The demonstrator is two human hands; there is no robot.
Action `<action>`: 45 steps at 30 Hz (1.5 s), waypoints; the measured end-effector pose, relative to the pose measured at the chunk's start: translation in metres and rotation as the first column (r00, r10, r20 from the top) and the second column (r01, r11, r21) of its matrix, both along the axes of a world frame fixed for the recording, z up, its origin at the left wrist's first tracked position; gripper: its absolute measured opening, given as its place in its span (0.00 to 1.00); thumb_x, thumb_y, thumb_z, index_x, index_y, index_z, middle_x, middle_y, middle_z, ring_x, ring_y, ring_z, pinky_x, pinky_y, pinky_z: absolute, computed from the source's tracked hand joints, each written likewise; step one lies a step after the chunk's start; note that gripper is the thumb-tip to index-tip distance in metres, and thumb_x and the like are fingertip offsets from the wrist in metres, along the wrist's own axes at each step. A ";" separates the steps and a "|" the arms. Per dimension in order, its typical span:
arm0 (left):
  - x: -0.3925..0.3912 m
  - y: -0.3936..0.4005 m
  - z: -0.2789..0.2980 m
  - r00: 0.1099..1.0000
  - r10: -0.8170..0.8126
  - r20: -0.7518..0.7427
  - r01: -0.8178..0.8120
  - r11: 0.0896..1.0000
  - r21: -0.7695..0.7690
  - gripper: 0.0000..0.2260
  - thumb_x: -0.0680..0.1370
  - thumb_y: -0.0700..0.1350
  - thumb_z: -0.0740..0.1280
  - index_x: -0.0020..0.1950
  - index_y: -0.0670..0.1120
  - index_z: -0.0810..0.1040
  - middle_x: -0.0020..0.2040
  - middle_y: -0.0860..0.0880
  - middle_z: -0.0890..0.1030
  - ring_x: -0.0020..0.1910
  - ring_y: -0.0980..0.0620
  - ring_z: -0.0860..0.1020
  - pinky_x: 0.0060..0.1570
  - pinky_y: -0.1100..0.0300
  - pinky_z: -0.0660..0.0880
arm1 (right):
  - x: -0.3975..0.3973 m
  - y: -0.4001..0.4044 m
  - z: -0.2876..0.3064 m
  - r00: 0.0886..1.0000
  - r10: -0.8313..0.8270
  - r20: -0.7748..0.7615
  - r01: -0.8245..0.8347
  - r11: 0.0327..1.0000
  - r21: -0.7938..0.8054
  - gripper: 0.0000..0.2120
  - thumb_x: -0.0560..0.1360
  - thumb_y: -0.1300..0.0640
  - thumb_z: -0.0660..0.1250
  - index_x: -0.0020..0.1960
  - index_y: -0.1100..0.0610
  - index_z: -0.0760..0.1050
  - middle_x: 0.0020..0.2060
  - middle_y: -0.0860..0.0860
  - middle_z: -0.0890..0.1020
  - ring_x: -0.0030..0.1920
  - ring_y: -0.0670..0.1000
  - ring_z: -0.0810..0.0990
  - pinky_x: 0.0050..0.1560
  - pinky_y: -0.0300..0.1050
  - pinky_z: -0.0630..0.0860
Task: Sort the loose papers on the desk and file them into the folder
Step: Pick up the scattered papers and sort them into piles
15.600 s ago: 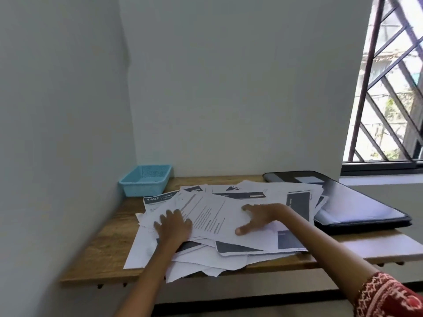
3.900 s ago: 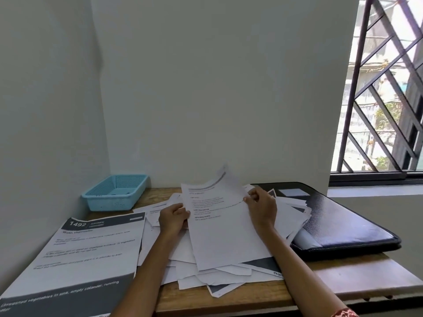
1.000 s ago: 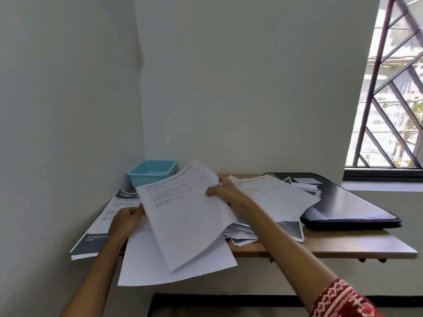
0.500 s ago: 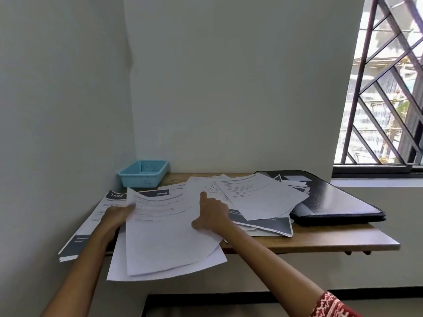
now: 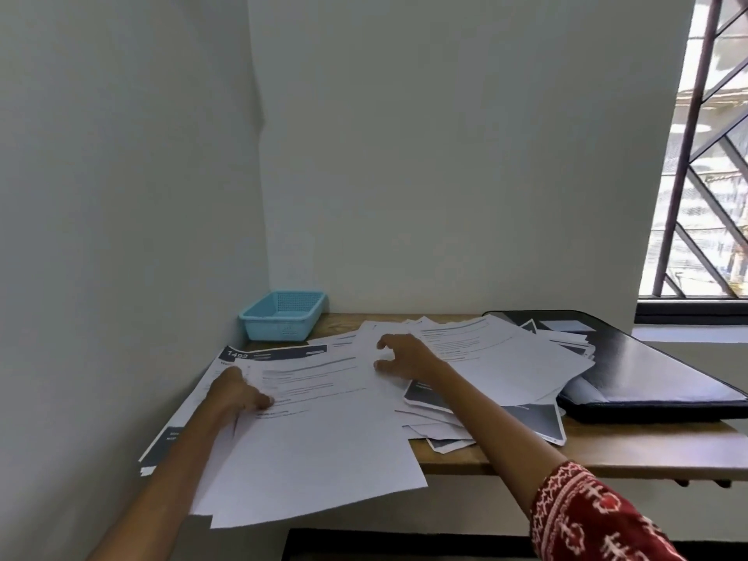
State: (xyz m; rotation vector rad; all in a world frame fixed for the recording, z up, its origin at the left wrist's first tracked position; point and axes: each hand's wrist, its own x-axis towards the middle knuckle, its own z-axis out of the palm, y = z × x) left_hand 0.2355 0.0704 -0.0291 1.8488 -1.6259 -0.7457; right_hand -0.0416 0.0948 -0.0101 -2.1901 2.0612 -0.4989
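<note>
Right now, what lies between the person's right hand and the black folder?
In the head view, a messy heap of loose printed white papers covers the desk from the right hand to the black folder, overlapping the folder's left edge.

Loose papers (image 5: 498, 358) hide the folder's (image 5: 647, 370) left part; their print is illegibly blurred.

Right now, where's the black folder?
In the head view, the black folder lies closed at the desk's right end below the window, its left edge under the loose papers.
</note>
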 end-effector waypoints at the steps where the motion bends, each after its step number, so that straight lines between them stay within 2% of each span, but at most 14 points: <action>1: 0.001 -0.001 -0.002 0.999 0.022 0.040 -0.021 1.000 -0.019 0.33 0.67 0.42 0.78 0.66 0.34 0.67 0.65 0.37 0.71 0.63 0.40 0.71 0.58 0.53 0.69 | 0.002 -0.006 -0.003 1.000 0.005 -0.005 -0.005 1.000 0.022 0.24 0.77 0.49 0.65 0.69 0.59 0.67 0.67 0.56 0.72 0.66 0.56 0.70 0.63 0.46 0.65; 7: 0.006 -0.003 0.002 0.972 0.020 0.233 -0.016 1.000 -0.017 0.33 0.66 0.45 0.78 0.66 0.37 0.68 0.65 0.39 0.72 0.63 0.43 0.72 0.58 0.56 0.71 | -0.001 -0.031 -0.015 0.987 0.000 -0.159 0.016 0.995 0.101 0.29 0.76 0.43 0.64 0.70 0.58 0.66 0.67 0.57 0.72 0.67 0.57 0.69 0.65 0.48 0.64; 10: 0.001 -0.004 0.001 0.966 0.006 0.260 0.003 1.000 -0.031 0.32 0.68 0.46 0.76 0.67 0.38 0.68 0.66 0.39 0.71 0.64 0.43 0.71 0.58 0.57 0.70 | -0.003 -0.030 -0.007 0.972 0.076 -0.224 -0.049 0.991 0.125 0.20 0.79 0.49 0.62 0.66 0.59 0.71 0.64 0.56 0.74 0.64 0.56 0.70 0.63 0.46 0.65; 12: -0.003 -0.005 -0.001 0.966 -0.017 0.257 0.025 0.999 -0.028 0.34 0.70 0.47 0.75 0.70 0.37 0.64 0.69 0.39 0.68 0.67 0.44 0.69 0.61 0.57 0.67 | -0.004 -0.030 -0.007 0.975 0.090 -0.203 -0.079 0.995 0.064 0.10 0.80 0.57 0.58 0.54 0.60 0.75 0.58 0.59 0.77 0.57 0.56 0.73 0.56 0.45 0.67; 14: -0.008 -0.005 -0.002 0.963 -0.047 0.264 0.054 0.998 -0.021 0.36 0.72 0.47 0.73 0.73 0.37 0.59 0.72 0.40 0.64 0.70 0.44 0.65 0.65 0.58 0.64 | -0.007 -0.032 -0.011 0.995 0.035 -0.090 -0.041 0.997 -0.064 0.12 0.79 0.62 0.55 0.37 0.58 0.68 0.45 0.61 0.77 0.46 0.54 0.73 0.41 0.42 0.66; 17: -0.014 -0.004 -0.003 0.955 -0.074 0.286 0.082 0.996 -0.017 0.36 0.72 0.45 0.73 0.74 0.38 0.57 0.73 0.41 0.61 0.71 0.45 0.63 0.66 0.59 0.63 | -0.010 -0.036 -0.007 0.961 0.018 0.275 0.072 0.947 -0.314 0.15 0.73 0.58 0.53 0.29 0.52 0.54 0.27 0.51 0.64 0.32 0.51 0.64 0.28 0.37 0.55; 22: -0.015 -0.005 0.001 0.938 -0.095 0.335 0.100 0.995 0.002 0.33 0.72 0.44 0.72 0.72 0.39 0.60 0.72 0.39 0.61 0.70 0.44 0.65 0.64 0.58 0.65 | -0.009 -0.032 0.025 0.681 0.106 0.724 0.264 0.887 -0.378 0.16 0.78 0.65 0.56 0.33 0.56 0.58 0.28 0.50 0.61 0.29 0.47 0.59 0.31 0.42 0.52; 26: -0.020 0.002 0.006 0.928 -0.062 0.367 0.066 0.998 0.002 0.35 0.73 0.45 0.72 0.74 0.43 0.57 0.74 0.39 0.53 0.73 0.41 0.56 0.69 0.51 0.60 | -0.007 -0.025 0.051 0.459 0.237 0.856 0.312 0.859 -0.405 0.18 0.80 0.63 0.57 0.33 0.54 0.58 0.29 0.50 0.60 0.30 0.45 0.58 0.32 0.40 0.53; 29: -0.026 0.007 0.017 0.977 -0.073 0.200 0.100 0.987 -0.128 0.35 0.71 0.48 0.74 0.73 0.44 0.61 0.75 0.40 0.57 0.72 0.41 0.60 0.68 0.47 0.63 | 0.005 -0.014 0.074 0.412 0.336 0.847 0.277 0.839 -0.468 0.15 0.81 0.60 0.57 0.36 0.59 0.65 0.32 0.52 0.63 0.31 0.45 0.61 0.33 0.39 0.55; 32: -0.043 0.021 0.038 0.948 -0.296 -0.114 0.258 0.930 -0.262 0.39 0.69 0.46 0.75 0.75 0.46 0.60 0.75 0.44 0.61 0.72 0.44 0.62 0.67 0.50 0.64 | 0.027 -0.005 0.091 0.407 0.408 0.817 0.231 0.819 -0.525 0.15 0.81 0.59 0.57 0.48 0.72 0.72 0.38 0.53 0.67 0.34 0.46 0.64 0.34 0.39 0.58; 37: -0.093 0.049 0.071 0.835 -0.499 -0.232 0.345 0.803 -0.486 0.52 0.65 0.52 0.77 0.76 0.55 0.43 0.76 0.47 0.56 0.73 0.46 0.61 0.68 0.46 0.65 | 0.075 0.020 0.100 0.405 0.490 0.772 0.113 0.811 -0.574 0.13 0.82 0.58 0.58 0.38 0.57 0.70 0.31 0.50 0.69 0.32 0.44 0.66 0.33 0.34 0.63; 41: -0.122 0.061 0.076 0.906 -0.325 -0.271 0.081 0.763 -0.642 0.38 0.74 0.46 0.70 0.76 0.47 0.49 0.72 0.44 0.65 0.67 0.44 0.69 0.63 0.49 0.69 | 0.086 0.028 0.096 0.434 0.487 0.758 0.061 0.824 -0.563 0.12 0.81 0.56 0.58 0.46 0.62 0.74 0.38 0.54 0.76 0.41 0.50 0.74 0.44 0.43 0.72; 43: -0.127 0.069 0.077 0.906 -0.260 -0.334 -0.029 0.749 -0.662 0.27 0.79 0.42 0.62 0.75 0.45 0.54 0.68 0.41 0.70 0.63 0.42 0.73 0.62 0.50 0.70 | 0.081 0.034 0.096 0.407 0.479 0.778 0.006 0.850 -0.526 0.13 0.82 0.54 0.56 0.53 0.61 0.75 0.42 0.51 0.77 0.45 0.48 0.76 0.48 0.39 0.72; 45: -0.127 0.076 0.081 0.899 -0.219 -0.380 -0.103 0.736 -0.669 0.21 0.80 0.40 0.58 0.73 0.43 0.59 0.67 0.41 0.71 0.63 0.41 0.73 0.63 0.50 0.69 | 0.069 0.040 0.092 0.480 0.446 0.755 -0.049 0.873 -0.485 0.16 0.83 0.50 0.54 0.64 0.55 0.73 0.55 0.47 0.78 0.55 0.45 0.76 0.53 0.34 0.70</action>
